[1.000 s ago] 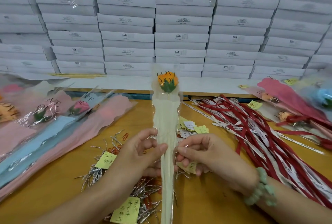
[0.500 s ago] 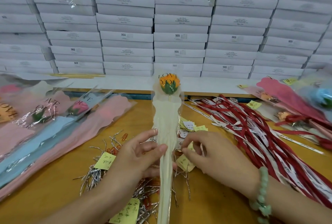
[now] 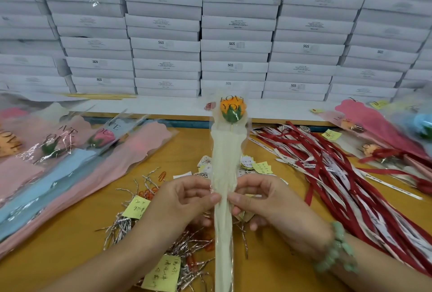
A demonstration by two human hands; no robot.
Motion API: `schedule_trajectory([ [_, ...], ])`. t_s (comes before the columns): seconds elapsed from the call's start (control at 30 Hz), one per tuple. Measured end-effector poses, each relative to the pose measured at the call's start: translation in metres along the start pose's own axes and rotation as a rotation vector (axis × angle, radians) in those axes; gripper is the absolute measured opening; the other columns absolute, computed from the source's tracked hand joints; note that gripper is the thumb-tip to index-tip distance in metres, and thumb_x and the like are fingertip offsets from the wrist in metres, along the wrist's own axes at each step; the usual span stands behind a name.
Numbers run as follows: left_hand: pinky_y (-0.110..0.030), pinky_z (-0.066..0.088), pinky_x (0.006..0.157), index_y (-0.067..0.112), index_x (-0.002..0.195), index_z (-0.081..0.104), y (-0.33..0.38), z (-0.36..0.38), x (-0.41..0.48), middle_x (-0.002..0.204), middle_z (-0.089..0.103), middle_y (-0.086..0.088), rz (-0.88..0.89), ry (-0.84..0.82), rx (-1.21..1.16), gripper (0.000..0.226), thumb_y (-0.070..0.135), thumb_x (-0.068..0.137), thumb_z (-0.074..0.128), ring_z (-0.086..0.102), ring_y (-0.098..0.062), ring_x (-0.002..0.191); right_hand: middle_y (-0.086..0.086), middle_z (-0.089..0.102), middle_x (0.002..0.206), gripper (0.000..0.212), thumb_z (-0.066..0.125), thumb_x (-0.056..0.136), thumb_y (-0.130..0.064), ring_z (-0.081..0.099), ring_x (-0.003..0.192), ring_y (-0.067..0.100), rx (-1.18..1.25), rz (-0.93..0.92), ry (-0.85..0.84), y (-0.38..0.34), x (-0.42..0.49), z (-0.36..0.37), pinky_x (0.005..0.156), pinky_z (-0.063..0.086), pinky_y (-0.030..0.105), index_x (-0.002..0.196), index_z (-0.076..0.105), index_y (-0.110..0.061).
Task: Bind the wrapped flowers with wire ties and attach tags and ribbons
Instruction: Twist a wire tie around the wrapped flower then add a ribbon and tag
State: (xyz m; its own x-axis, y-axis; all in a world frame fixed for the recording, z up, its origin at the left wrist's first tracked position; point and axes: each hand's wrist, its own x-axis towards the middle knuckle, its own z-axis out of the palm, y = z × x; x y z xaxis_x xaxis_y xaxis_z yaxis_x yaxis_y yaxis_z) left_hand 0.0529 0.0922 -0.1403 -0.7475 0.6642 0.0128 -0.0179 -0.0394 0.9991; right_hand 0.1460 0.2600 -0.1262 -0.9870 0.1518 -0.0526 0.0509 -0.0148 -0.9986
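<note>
Counter (image 3: 58, 256): yellow wood, with white boxes (image 3: 233, 34) stacked along its far edge.
Left hand (image 3: 184, 200): fingers (image 3: 210, 198) pinch the wrapped flower (image 3: 225, 163) at the narrow part of its cream sleeve, from the left.
Right hand (image 3: 268, 200): fingers (image 3: 238, 200) pinch the same spot from the right; green bracelet (image 3: 336, 247) on the wrist.
Flower's place: upright above the counter's middle, orange bud (image 3: 232, 109) on top.
Wire ties (image 3: 121, 226): silvery heap under the hands, by the near edge.
Tags (image 3: 263, 167): small heap just behind the sleeve.
Ribbons (image 3: 339, 174): red and white, spread toward the right edge.
Pink and blue bouquets (image 3: 70, 163): lying at the left edge.
</note>
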Motion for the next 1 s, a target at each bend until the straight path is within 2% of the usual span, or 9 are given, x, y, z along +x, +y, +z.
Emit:
schedule_trajectory([
  [0.13,-0.02,0.055,0.053,0.008,0.081,0.077,-0.001,-0.004,0.002,0.083,0.075,-0.016,-0.057,-0.035,0.022,0.016,0.017,0.069,0.075,0.071,-0.017,0.067,0.005,0.07,0.077,0.02,0.07,0.083,-0.009,0.066,0.065,0.007,0.012,0.001,0.026,0.003,0.001,-0.001,0.044,0.049,0.017,0.102,0.07,-0.001],
  [0.27,-0.018,0.048,0.042,0.005,0.069,0.073,0.002,-0.004,0.004,0.066,0.071,-0.015,-0.033,-0.042,0.093,0.014,0.019,0.069,0.076,0.062,-0.013,0.048,0.005,0.072,0.079,0.015,0.071,0.081,-0.007,0.068,0.068,0.008,0.053,0.018,0.023,0.005,0.004,-0.002,0.044,0.05,0.017,0.095,0.071,-0.006],
  [0.37,-0.017,0.044,0.038,0.007,0.064,0.072,0.001,-0.002,0.006,0.063,0.07,-0.016,-0.01,-0.035,0.11,0.013,0.019,0.068,0.076,0.06,-0.012,0.045,0.008,0.072,0.079,0.021,0.072,0.074,-0.012,0.068,0.067,0.008,0.082,0.045,0.013,0.007,0.005,-0.002,0.044,0.05,0.017,0.093,0.071,-0.006],
  [0.47,-0.018,0.044,0.038,0.003,0.072,0.074,-0.003,-0.002,0.007,0.066,0.07,-0.017,-0.01,-0.046,0.096,0.009,0.011,0.077,0.074,0.06,-0.012,0.048,0.008,0.071,0.075,0.025,0.072,0.071,-0.014,0.066,0.063,0.007,0.091,0.056,0.018,0.009,0.006,-0.003,0.043,0.048,0.017,0.094,0.068,-0.003],
  [0.6,-0.019,0.045,0.041,0.0,0.078,0.074,-0.006,-0.002,0.007,0.066,0.068,-0.015,-0.029,-0.066,0.065,0.009,0.002,0.084,0.068,0.06,-0.012,0.052,0.007,0.07,0.073,0.02,0.072,0.076,-0.01,0.065,0.061,0.006,0.093,0.056,0.015,0.011,0.007,-0.005,0.043,0.048,0.016,0.095,0.069,-0.002],
  [0.8,-0.019,0.044,0.042,-0.003,0.088,0.072,-0.005,-0.001,0.006,0.088,0.067,-0.034,-0.05,-0.089,0.072,0.011,0.007,0.086,0.068,0.059,-0.014,0.058,0.009,0.069,0.076,0.021,0.069,0.084,-0.004,0.064,0.06,0.007,0.073,0.041,0.017,0.012,0.007,-0.005,0.045,0.049,0.017,0.103,0.067,0.005],
  [1.0,-0.019,0.052,0.046,0.001,0.091,0.066,0.001,0.0,0.007,0.093,0.075,-0.019,-0.141,-0.139,0.0,0.014,0.013,0.084,0.069,0.072,-0.018,0.071,0.012,0.069,0.076,0.022,0.07,0.083,-0.003,0.064,0.059,0.008,0.046,0.018,0.049,0.011,0.007,-0.002,0.043,0.049,0.017,0.102,0.064,0.008],
])
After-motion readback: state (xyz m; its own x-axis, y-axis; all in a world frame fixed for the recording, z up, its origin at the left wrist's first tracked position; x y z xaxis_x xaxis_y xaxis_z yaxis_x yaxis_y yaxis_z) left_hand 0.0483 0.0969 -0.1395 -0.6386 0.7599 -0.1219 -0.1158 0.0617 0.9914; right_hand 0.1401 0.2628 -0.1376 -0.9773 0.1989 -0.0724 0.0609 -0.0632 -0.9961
